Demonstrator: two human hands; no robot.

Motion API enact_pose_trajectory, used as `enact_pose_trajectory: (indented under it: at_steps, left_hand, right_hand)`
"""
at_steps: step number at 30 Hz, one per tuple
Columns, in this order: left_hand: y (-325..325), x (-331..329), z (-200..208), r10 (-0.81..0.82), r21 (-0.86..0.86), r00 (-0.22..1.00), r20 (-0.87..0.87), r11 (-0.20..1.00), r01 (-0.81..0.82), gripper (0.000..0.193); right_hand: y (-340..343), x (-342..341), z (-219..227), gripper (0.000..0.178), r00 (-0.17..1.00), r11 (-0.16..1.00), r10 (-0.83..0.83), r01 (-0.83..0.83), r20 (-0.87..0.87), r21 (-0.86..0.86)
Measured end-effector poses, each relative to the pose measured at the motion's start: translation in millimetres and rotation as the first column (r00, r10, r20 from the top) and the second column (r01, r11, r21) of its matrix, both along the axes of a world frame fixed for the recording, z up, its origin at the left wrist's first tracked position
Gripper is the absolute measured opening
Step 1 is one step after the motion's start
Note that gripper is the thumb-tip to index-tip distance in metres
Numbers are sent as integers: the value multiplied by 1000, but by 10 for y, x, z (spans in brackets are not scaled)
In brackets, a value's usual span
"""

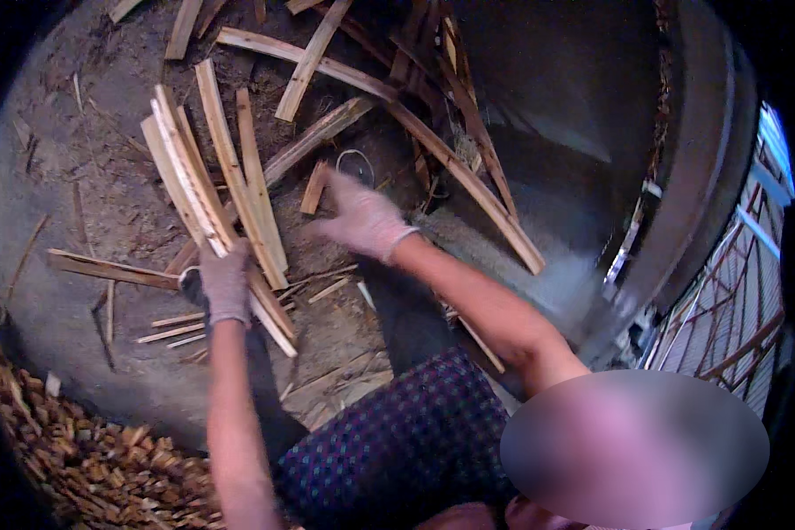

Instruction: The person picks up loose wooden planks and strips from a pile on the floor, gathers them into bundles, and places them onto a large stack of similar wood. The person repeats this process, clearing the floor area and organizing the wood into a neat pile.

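Observation:
My left hand (225, 284), in a grey glove, grips a bundle of long thin wood slats (208, 190) that fans up and to the left from my fist. My right hand (362, 221), also gloved, reaches forward with fingers spread over the ground. Its fingertips are at a short piece of wood (314, 188) lying in the dirt, touching or nearly touching it. Both bare forearms come up from the bottom of the picture.
More split slats (305, 66) and long curved strips (468, 177) lie scattered on the dusty ground ahead. A heap of small wood chips (79, 450) sits at the lower left. A dark curved wall (698, 177) rises on the right. My patterned clothing (397, 442) fills the lower middle.

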State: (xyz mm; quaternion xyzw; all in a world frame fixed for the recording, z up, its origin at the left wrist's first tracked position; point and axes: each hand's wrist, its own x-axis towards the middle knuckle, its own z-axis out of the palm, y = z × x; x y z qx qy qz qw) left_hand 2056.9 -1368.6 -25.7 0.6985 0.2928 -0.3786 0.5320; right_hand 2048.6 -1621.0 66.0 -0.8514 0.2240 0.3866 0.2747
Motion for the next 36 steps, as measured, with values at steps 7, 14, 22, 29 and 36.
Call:
enact_pose_trajectory:
  at_steps: [7, 14, 22, 29, 36]
  left_hand:
    - [-527, -14, -853, -443, 595, 830, 337, 784, 177, 82]
    - [-2873, -921, 359, -409, -427, 900, -147, 848, 315, 85]
    - [-3525, -1394, 734, 3, -438, 705, -709, 782, -444, 57]
    - [-2337, -1262, 1302, -6, -392, 836, -548, 885, -251, 36]
    - [-1577, -864, 1551, -128, -180, 947, -296, 981, 76, 34]
  right_hand:
    - [-2827, -620, -190, 81, 960, 670, -225, 28, -167, -742]
    - [-3632, -1900, -232, 60, 713, 780, -625, 580, -318, -234]
    - [-2312, -1189, 252, 49, 580, 588, -805, 808, -122, -33]
    - [-1642, -1634, 968, 39, 478, 500, -857, 861, -194, -89]
    - [-1513, -2570, 1259, 35, 725, 739, -641, 671, -251, 52]
